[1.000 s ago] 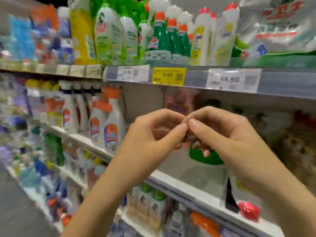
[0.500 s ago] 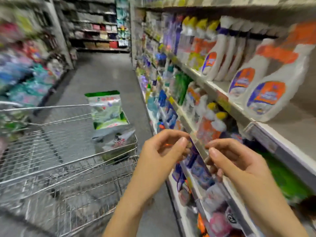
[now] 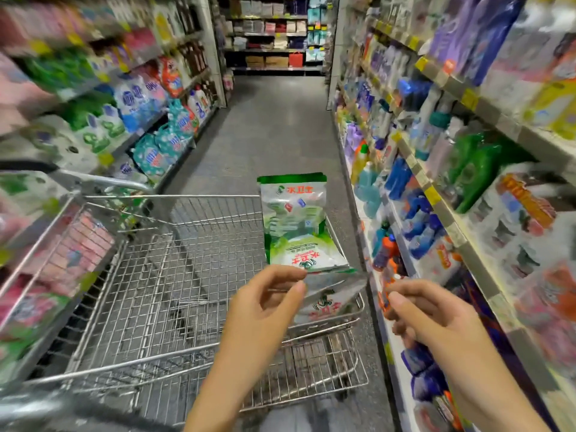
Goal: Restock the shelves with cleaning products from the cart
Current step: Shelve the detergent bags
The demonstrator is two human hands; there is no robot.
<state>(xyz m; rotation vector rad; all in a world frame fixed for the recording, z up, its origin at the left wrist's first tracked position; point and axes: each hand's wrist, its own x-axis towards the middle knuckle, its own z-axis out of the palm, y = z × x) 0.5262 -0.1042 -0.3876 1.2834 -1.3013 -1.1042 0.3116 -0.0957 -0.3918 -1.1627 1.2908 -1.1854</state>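
A wire shopping cart [image 3: 149,294] stands in the aisle below me. Against its right side are green-and-white cleaning-product pouches: one upright [image 3: 293,213], one lying flat [image 3: 311,255], and another lower down [image 3: 332,302]. My left hand [image 3: 265,310] hovers over the cart just in front of the flat pouch, fingers loosely curled and apart, holding nothing. My right hand [image 3: 427,322] is off the cart's right edge, next to the lower shelf, fingers curled in with nothing in them.
Stocked shelves [image 3: 442,194] of bottles and refill packs run along the right, close to my right hand. Bagged detergents fill the left shelves [image 3: 149,126]. The grey aisle floor [image 3: 274,129] runs ahead to a far end shelf.
My view has swung left from the shelf front to the cart and aisle. My hands, touching a second ago, have separated, and the left now hangs over the pouches.
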